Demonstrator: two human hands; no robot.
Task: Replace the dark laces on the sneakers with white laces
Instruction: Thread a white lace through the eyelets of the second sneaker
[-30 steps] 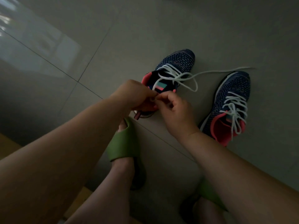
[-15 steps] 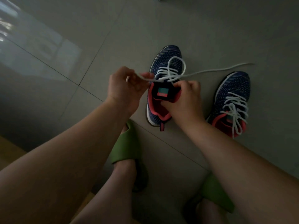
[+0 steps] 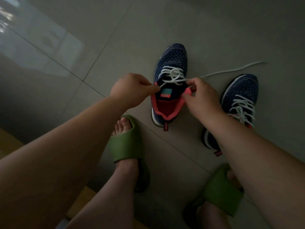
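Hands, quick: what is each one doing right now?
Left hand: pinches one end of the white lace.
Right hand: pinches the lace's other strand at the sneaker collar.

Left hand point(image 3: 130, 90) and right hand point(image 3: 200, 98) pinch the white lace point(image 3: 175, 76) over the left sneaker point(image 3: 170, 63).

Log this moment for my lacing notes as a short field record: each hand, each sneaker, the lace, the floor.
left hand: pinches one end of the white lace beside the collar
right hand: fingers pinch the lace at the other side of the collar
near sneaker: upright on the floor, white lace partly threaded, top open
far sneaker: laced in white, partly behind the right forearm
loose lace tail: trails across the floor
floor: grey tiles
feet: green slippers
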